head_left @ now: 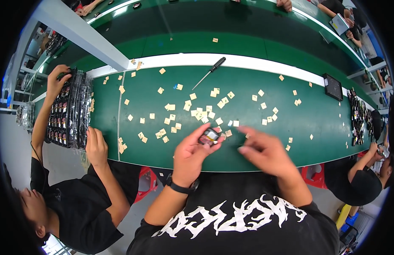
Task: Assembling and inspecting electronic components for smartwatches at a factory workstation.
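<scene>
While left hand (189, 152) cradles device (209, 136), right hand (266, 152) points inward.

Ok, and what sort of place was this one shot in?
Probably a factory assembly line: a long green workbench, stacked trays of small items at its left, and co-workers on both sides.

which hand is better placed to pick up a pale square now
Right, most likely: the right hand looks empty, fingers apart, near the pale squares, while the left hand holds the black device.
</scene>
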Available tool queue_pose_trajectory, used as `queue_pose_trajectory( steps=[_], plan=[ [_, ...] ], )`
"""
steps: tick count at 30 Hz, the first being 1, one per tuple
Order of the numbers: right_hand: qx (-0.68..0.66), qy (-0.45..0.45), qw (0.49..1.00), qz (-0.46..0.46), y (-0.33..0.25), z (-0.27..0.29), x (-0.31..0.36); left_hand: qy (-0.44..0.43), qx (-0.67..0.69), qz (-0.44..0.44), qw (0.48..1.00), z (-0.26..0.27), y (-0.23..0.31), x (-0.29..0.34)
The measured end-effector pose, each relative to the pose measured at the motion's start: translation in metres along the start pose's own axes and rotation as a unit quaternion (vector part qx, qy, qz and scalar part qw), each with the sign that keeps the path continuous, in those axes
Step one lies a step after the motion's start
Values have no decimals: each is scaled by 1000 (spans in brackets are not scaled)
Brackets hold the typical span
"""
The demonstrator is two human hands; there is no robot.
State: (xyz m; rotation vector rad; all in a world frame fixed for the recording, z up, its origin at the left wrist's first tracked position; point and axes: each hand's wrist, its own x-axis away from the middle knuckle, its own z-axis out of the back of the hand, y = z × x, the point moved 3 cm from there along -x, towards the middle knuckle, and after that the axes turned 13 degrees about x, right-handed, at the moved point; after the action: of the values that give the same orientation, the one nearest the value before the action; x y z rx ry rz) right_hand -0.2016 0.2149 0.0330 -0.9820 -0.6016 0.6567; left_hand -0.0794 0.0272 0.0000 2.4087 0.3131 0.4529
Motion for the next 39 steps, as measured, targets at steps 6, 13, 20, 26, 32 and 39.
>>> queue_pose_trajectory(
  steps=[6, 13, 20, 26, 32, 39],
  plan=[
    [511, 395, 753, -126, 131, 212, 76, 230, -176, -253, 923, 75, 97, 12],
    [640, 407, 546, -356, 272, 377, 182, 379, -548, -291, 687, 159, 163, 19],
    [634, 396, 606, -273, 315, 443, 198, 382, -713, -331, 487, 139, 166, 6],
    [631, 402, 568, -343, 307, 449, 194, 323, -685, -329, 564, 97, 137, 15],
    [658, 347, 539, -395, 300, 464, 194, 286, -670, -364, 580, 63, 108, 29],
    [672, 370, 567, -300, 280, 430, 200, 231, -651, -390, 609, 33, 83, 32]
  ],
)
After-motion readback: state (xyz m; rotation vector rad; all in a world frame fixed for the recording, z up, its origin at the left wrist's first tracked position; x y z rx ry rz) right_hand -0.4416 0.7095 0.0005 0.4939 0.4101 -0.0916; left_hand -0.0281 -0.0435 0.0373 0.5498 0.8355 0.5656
